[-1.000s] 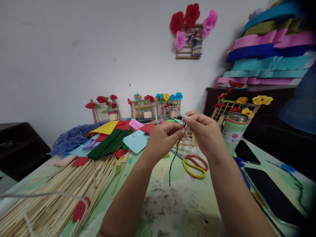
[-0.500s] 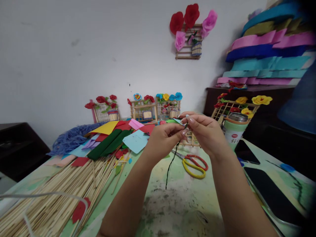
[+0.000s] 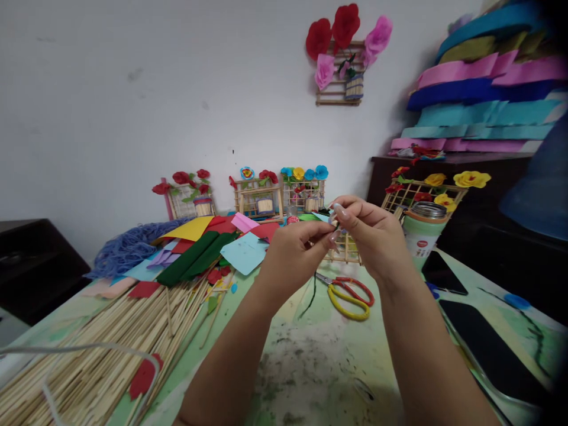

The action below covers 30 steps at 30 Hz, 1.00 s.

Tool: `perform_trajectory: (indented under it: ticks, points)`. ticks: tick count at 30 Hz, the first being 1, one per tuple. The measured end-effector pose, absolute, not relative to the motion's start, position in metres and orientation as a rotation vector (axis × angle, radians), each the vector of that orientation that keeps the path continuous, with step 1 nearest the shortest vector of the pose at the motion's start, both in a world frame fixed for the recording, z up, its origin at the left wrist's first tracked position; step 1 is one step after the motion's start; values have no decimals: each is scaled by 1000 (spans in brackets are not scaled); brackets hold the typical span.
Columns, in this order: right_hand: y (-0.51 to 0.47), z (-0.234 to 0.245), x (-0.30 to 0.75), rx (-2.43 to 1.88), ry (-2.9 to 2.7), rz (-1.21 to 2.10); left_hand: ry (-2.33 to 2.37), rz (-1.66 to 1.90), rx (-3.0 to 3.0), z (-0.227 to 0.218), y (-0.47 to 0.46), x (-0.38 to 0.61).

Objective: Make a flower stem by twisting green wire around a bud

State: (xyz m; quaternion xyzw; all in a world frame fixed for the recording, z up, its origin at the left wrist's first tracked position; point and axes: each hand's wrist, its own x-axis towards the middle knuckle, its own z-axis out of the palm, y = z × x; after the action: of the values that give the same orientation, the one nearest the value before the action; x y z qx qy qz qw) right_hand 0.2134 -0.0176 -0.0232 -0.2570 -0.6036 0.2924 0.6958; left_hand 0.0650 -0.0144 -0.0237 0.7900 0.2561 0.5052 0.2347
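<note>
My left hand (image 3: 293, 254) and my right hand (image 3: 370, 236) meet in mid-air above the table (image 3: 319, 367). Their fingertips pinch the top end of a thin dark green stem (image 3: 310, 299), which hangs down below my left hand towards the tabletop. A small dark piece shows between the fingertips; what it is I cannot tell. Red and yellow scissors (image 3: 348, 293) lie on the table just behind and below my hands.
A pile of bamboo sticks (image 3: 102, 349) fills the left. Coloured paper sheets (image 3: 199, 245) and blue yarn (image 3: 126, 248) lie behind it. Small wooden frames with paper flowers (image 3: 261, 198) line the wall. A jar (image 3: 423, 231) and two phones (image 3: 483, 343) sit right.
Both hands have risen slightly and drawn the stem up; its hanging end is shorter and has swung left. My right fingers have shifted at the stem's top.
</note>
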Motion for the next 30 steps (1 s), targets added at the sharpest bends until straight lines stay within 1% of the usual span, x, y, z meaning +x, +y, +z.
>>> perform_trajectory:
  ticks: [8, 17, 27, 30]
  points:
    - [-28, -17, 212, -564, -1335, 608, 637, 1360, 2157, -17, -29, 65]
    - [-38, -13, 221, -525, -1532, 736, 466, 1293, 1969, -22, -27, 65]
    - [-30, -16, 214, -559, -1317, 765, 550, 1234, 2011, -19, -26, 68]
    - [-30, -16, 215, -573, -1326, 774, 533, 1224, 1988, -20, -25, 69]
